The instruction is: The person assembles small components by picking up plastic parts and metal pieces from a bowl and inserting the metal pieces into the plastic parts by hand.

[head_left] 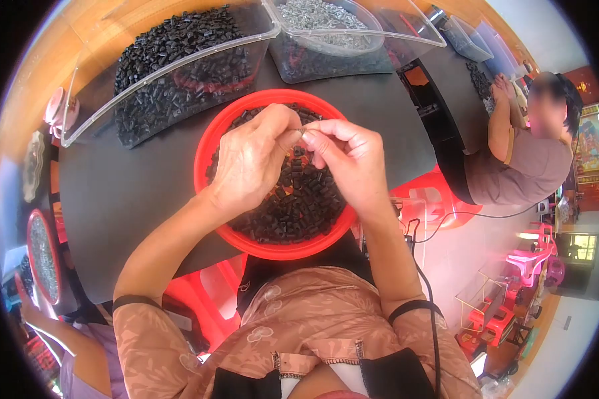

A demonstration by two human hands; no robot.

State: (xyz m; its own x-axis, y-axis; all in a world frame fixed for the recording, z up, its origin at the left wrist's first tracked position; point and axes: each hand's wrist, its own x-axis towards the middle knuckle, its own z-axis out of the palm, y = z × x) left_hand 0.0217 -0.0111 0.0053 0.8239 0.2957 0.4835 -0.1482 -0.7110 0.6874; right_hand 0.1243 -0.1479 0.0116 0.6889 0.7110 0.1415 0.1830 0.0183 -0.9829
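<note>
My left hand (256, 156) and my right hand (354, 156) meet above a round red basin (209, 213). Thumbs and fingertips of both are pinched together around a small part (302, 131), too tiny and covered to name its kind. Many small black plastic pieces (289, 209) lie in the basin below the hands, with bits of its red bottom showing between them.
Behind the basin on the dark table (140, 199) stand a clear bin of black pieces (180, 53) and a clear bin (339, 63) with a tub of shiny small parts (323, 20). A co-worker (526, 146) sits right; another person's arm (73, 339) shows lower left. A cable (432, 319) hangs beside my right arm.
</note>
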